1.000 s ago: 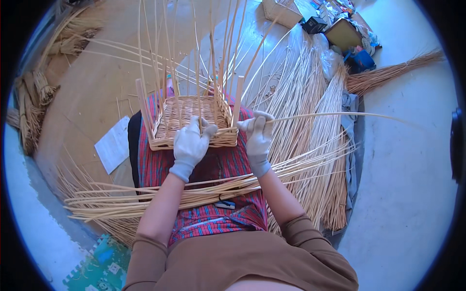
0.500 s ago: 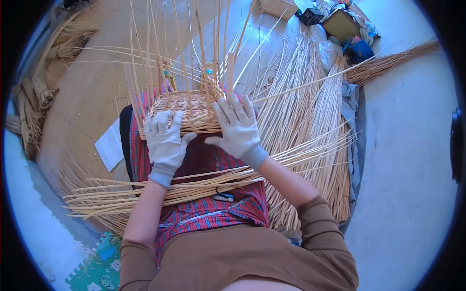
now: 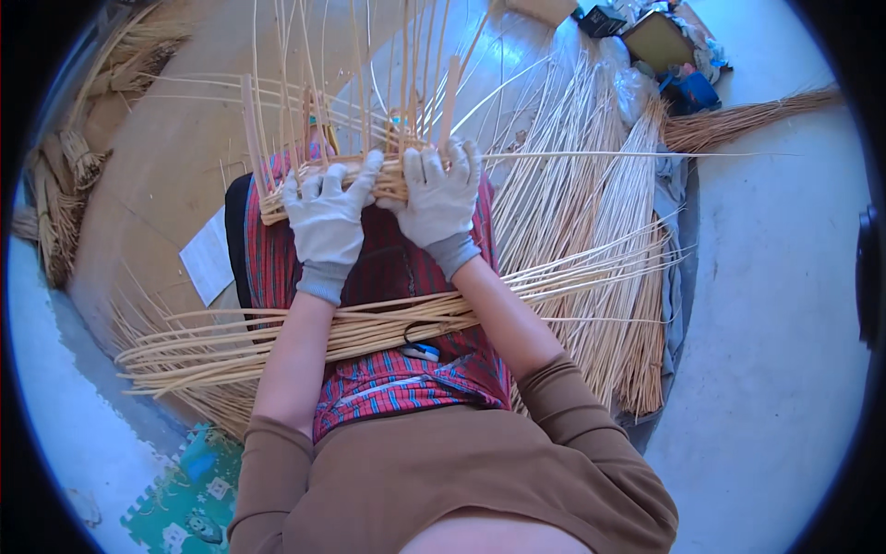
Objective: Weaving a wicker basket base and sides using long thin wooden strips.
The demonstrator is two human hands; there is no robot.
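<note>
On my lap stands a part-woven wicker basket (image 3: 272, 208), its tall upright stakes (image 3: 403, 74) pointing away from me. My left hand (image 3: 328, 222), in a white glove with a grey cuff, curls its fingers over the basket's near side. Close beside it, my gloved right hand (image 3: 438, 196) grips the same side near the right corner. One long thin wicker rod (image 3: 600, 155) runs out to the right from beside my right hand. The fingers hide much of the weave, and what lies under the fingertips cannot be made out.
A bundle of peeled rods (image 3: 397, 332) lies across my lap under my forearms, with a small blue-and-white tool (image 3: 420, 352) on the red plaid cloth (image 3: 397, 380). Many pale rods (image 3: 591, 231) spread at the right. Brown bundles (image 3: 60, 222) lie far left; a blue container (image 3: 692, 92) stands back right.
The basket has tipped, so its woven floor shows less. My hands have come closer together and closed over the near side. The long rod at the right has swung from slanting to nearly level.
</note>
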